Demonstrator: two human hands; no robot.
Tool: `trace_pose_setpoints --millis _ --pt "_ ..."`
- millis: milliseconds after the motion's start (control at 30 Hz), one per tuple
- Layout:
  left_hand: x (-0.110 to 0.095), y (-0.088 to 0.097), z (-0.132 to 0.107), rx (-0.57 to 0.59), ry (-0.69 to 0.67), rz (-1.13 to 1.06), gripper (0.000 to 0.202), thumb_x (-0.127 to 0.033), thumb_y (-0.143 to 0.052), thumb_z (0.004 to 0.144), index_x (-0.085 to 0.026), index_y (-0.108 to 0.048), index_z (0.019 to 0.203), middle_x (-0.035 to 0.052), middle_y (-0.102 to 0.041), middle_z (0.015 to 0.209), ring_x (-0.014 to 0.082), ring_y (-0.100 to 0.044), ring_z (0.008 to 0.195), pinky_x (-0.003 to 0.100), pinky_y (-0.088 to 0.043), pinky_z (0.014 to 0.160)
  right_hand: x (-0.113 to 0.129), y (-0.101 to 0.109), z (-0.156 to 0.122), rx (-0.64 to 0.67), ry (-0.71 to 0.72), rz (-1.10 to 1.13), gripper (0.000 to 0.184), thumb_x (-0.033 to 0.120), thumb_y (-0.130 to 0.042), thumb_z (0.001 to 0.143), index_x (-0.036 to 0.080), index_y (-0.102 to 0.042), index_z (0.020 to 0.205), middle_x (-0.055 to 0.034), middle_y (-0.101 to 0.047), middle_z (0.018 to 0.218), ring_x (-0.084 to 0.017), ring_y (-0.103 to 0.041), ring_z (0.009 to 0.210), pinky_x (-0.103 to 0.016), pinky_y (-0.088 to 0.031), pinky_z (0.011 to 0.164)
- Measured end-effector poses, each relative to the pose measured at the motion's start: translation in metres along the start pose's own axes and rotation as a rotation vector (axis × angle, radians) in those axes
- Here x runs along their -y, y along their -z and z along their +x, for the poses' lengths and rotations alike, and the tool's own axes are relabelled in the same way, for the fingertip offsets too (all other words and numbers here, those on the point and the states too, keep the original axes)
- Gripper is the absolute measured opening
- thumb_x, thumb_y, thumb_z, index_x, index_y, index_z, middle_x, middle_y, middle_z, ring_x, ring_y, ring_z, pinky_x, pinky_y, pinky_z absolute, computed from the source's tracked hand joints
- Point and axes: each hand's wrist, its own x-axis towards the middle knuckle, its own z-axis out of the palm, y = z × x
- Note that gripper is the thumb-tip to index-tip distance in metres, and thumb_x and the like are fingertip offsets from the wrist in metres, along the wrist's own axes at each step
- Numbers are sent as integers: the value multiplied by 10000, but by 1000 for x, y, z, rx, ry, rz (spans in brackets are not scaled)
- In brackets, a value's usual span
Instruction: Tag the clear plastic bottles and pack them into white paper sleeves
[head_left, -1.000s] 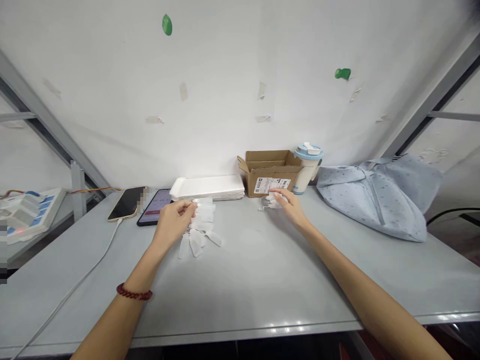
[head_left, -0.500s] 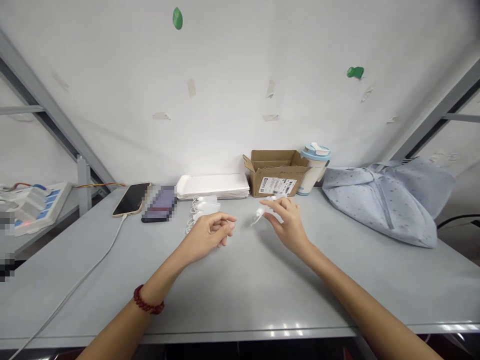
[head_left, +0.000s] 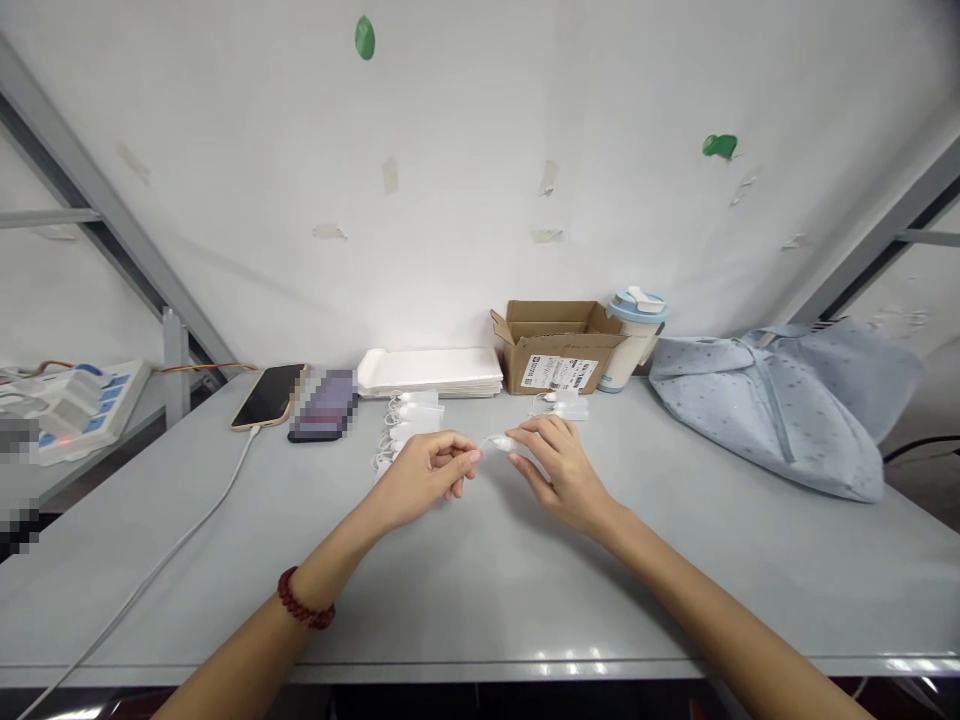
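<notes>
Over the middle of the grey table, my right hand [head_left: 566, 470] pinches a small white tag-like piece with a thin cord loop [head_left: 501, 443] between thumb and fingertips. The cord points left to my left hand [head_left: 427, 470], whose thumb and forefinger are pressed together at the cord's end. Behind and left of my left hand lies a column of similar white pieces with cord loops [head_left: 420, 413], partly covered by that hand. Two or so more such pieces [head_left: 570, 408] lie just beyond my right hand, in front of the box.
Along the wall stand a stack of white envelope-like packets [head_left: 431, 370], an open cardboard box [head_left: 540, 370] and a blue-lidded cup [head_left: 626, 350]. A light blue cloth bag [head_left: 765, 410] lies right. Two phones [head_left: 270, 395] lie left, one with a white cable [head_left: 187, 530]. A power strip [head_left: 97, 410] sits far left.
My right hand has drawn the white piece slightly left and nearer, uncovering pieces before the box. My left hand has closed on the cord's end. The view has shifted slightly.
</notes>
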Motion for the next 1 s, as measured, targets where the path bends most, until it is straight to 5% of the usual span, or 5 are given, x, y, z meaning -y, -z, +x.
trace_pose_setpoints --millis 433,1000 --pt "-4 1 3 -66 82 -235 260 -367 -611 760 -130 -579 659 -23 -547 531 85 -501 471 218 -417 496 11 7 1 70 -72 343 158 220 -422 910 177 -531 1016 -66 -560 851 -178 -499 818 -327 -421 728" --pt "-1 0 1 19 123 -433 261 -357 -613 780 -126 -574 664 -25 -515 585 65 -465 481 212 -375 496 15 6 -2 129 -119 363 197 265 -400 923 184 -532 1045 -40 -575 783 -161 -517 745 -304 -421 695"
